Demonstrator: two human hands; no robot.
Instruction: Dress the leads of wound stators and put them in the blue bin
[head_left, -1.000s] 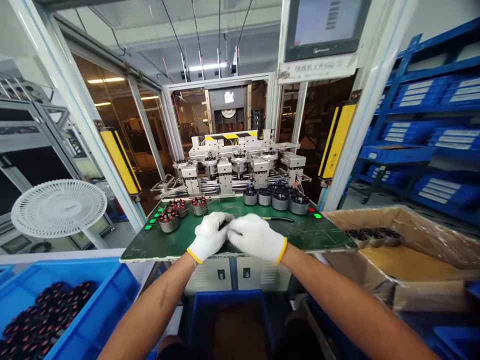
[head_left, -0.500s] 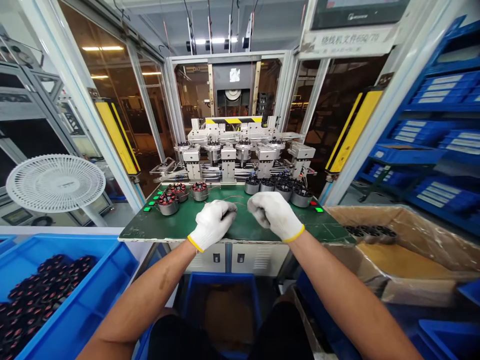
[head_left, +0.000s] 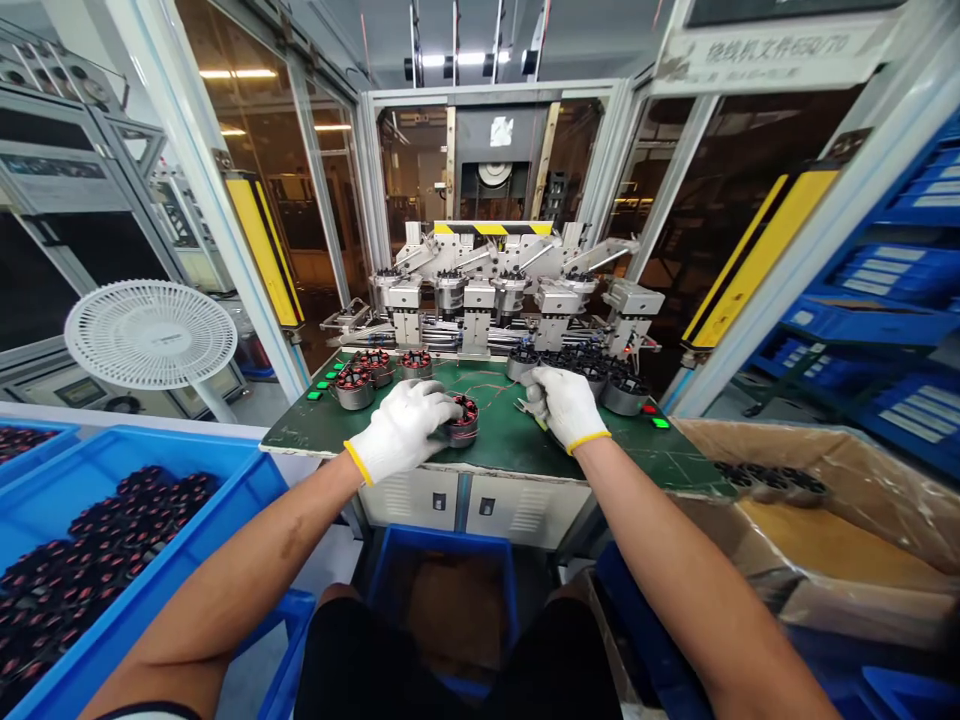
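My left hand (head_left: 405, 424), in a white glove with a yellow cuff, grips a wound motor stator (head_left: 465, 424) from its left side on the green tabletop. The stator has red copper windings and black insulation on a grey body. Loose thin wire trails up and right from it. My right hand (head_left: 567, 404), also gloved, is closed around wire cutters (head_left: 539, 420). Their small jaws point left, apart from the stator, and the palm hides much of the handles. More wound stators (head_left: 355, 387) stand behind my left hand. Unwound black-topped stators (head_left: 624, 390) stand beside and behind my right hand.
Behind the table's green top (head_left: 510, 455) is a winding machine (head_left: 480, 300) with several stators mounted. Yellow light curtains (head_left: 264, 250) flank it. At left are a blue bin (head_left: 247, 500) of wound stators and a white fan (head_left: 154, 335); at right, a cardboard box (head_left: 847, 590).
My left hand has moved from a pinch near the table's middle onto a wound stator. My right hand now holds wire cutters. The camera view has shifted, moving the scene rightward.
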